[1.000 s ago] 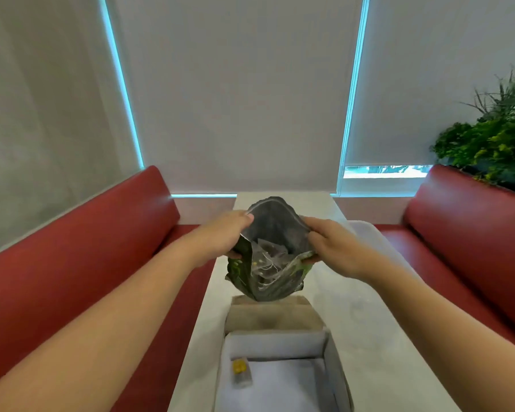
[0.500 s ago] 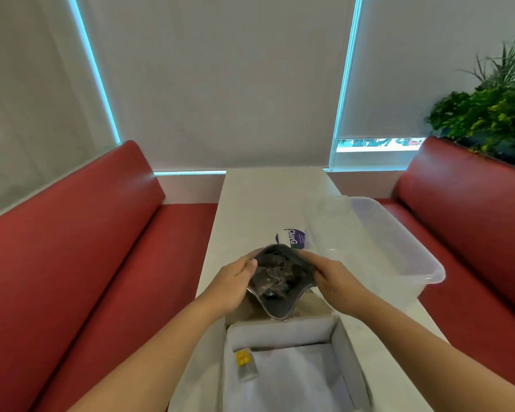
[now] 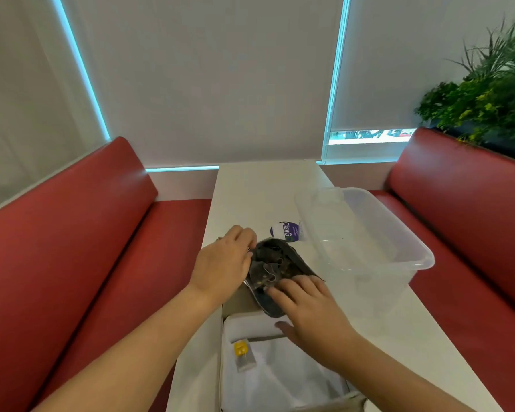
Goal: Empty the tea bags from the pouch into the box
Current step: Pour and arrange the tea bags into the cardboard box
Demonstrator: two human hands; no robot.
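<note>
The dark foil pouch [image 3: 275, 264] lies open at the far end of the white cardboard box [image 3: 229, 379], with several mesh tea bags [image 3: 266, 270] showing in its mouth. My left hand [image 3: 225, 264] grips the pouch's left rim. My right hand [image 3: 306, 307] has its fingertips just inside the near edge of the pouch mouth, fingers spread; whether they grip a tea bag I cannot tell. One tea bag with a yellow tag [image 3: 242, 353] lies inside the box at its left side.
A clear plastic tub [image 3: 405, 242] stands on the white table [image 3: 244, 188] to the right of the pouch. A round purple and white sticker [image 3: 287, 231] lies just beyond the pouch. Red benches flank the table; plants [image 3: 488, 93] stand behind the right bench.
The pouch came down from chest height to the box's far end. My right hand let go of the right rim and moved to the near edge of the mouth.
</note>
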